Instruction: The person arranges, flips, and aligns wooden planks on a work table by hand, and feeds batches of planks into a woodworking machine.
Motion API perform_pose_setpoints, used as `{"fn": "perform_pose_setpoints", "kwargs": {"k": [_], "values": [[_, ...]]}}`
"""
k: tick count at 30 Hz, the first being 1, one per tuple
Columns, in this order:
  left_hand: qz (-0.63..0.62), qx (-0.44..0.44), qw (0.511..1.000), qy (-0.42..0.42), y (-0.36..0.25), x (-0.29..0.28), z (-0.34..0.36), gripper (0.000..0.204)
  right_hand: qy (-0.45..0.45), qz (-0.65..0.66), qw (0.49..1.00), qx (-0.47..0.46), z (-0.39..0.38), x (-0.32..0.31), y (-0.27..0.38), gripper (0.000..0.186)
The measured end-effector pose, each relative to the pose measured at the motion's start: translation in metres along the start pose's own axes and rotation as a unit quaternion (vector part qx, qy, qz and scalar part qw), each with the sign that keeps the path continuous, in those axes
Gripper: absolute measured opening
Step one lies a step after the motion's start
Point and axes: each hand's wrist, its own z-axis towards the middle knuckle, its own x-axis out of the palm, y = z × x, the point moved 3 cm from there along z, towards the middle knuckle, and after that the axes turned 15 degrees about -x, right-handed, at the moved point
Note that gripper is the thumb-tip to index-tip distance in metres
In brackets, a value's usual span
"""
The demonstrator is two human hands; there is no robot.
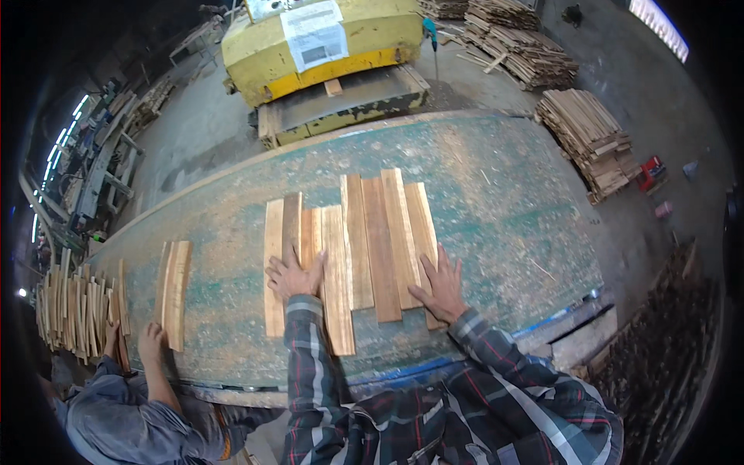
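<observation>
- Left hand [297, 275]: palm down, fingers fanned wide, pressed flat on boards; nothing gripped.
- Right hand [440, 285]: fingers and thumb spread apart, lying along the outer edge of the end board; touching, no closed grip seen.
- Between and under both hands: a row of long, flat, pale-to-reddish-brown wooden boards [380, 248], about eight, side by side and running away from the wearer.
- Progress, as judged: laying the boards side by side looks largely done. Their ends are staggered both ahead of the hands and toward the body, so any levelling remains undone.
- Left wrist and plaid sleeve [306, 333] hide the near ends of some boards; joints there cannot be told.
- Under everything: a worn green tabletop [511, 201] with scattered sawdust; a thin pale splinter [542, 270] lies beyond the right hand, apart from the row.
- Well out from the left hand: a co-worker's hand [153, 341] at the near end of a small group of brown boards [177, 287]; past that, a crowded bundle of thin wooden strips [74, 306].
- Far ahead of both hands, past the table edge: a big yellow metal machine [333, 75], small wood piece [333, 87] at its slot.
- Ahead and outward of the right hand, off the table: a stack of rough brown boards [589, 139].
</observation>
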Motion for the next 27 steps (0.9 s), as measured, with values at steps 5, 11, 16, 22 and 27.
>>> {"fn": "perform_pose_setpoints", "kwargs": {"k": [5,11,16,22,27], "values": [[-0.094,0.143,0.982,-0.076,0.057,0.009,-0.026,0.115,0.011,-0.02,1.0,-0.003,-0.029,-0.026,-0.004,0.097],[0.049,0.337,0.936,-0.095,0.131,0.032,-0.113,0.128,0.059,-0.023,0.997,-0.052,-0.071,-0.026,0.021,0.116],[0.096,0.358,0.92,-0.128,0.123,0.052,-0.099,0.124,0.049,-0.022,0.997,-0.059,-0.062,-0.008,0.011,0.114],[0.081,0.368,0.915,-0.144,0.073,0.051,-0.067,0.118,0.032,-0.021,0.997,-0.064,-0.024,-0.01,-0.014,0.12],[0.048,0.331,0.935,-0.121,0.08,0.033,-0.064,0.121,0.081,-0.062,0.994,-0.025,-0.032,-0.031,0.014,0.137]]}}
